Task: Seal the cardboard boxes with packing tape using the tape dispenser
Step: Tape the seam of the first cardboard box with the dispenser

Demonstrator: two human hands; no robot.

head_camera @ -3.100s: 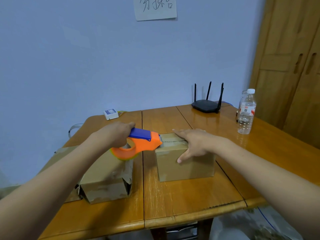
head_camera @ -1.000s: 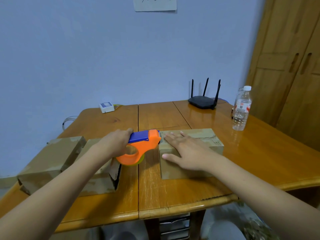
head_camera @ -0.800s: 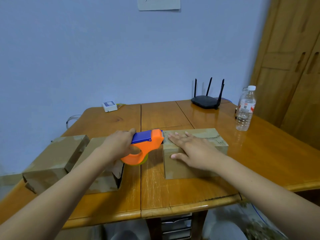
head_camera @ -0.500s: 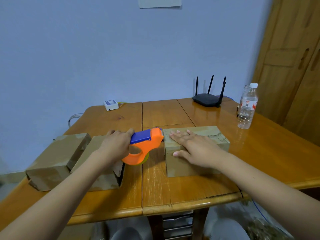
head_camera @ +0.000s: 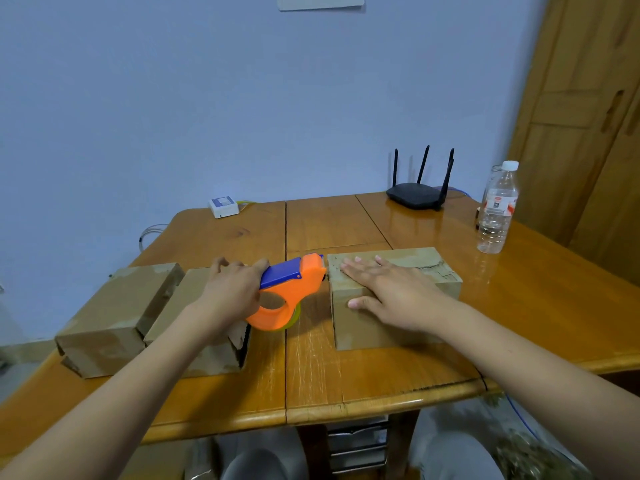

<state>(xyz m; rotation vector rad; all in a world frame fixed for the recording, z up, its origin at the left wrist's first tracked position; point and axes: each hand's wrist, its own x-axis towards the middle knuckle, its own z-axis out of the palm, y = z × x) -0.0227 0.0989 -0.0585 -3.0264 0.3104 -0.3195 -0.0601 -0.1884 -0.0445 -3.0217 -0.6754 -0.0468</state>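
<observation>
Orange tape dispenser [head_camera: 287,292] (unbranded) in left hand [head_camera: 232,292]; bottle [head_camera: 497,209] label illegible.

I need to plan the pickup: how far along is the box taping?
In hand: the left hand holds the tape dispenser at the left edge of the box, which the right hand presses flat. Two boxes beside it show loose flaps, apparently left.

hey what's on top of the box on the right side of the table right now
The right hand lies flat on the box, fingers straight, and the tape dispenser meets its top left edge. The cardboard under the palm is hidden.
</observation>
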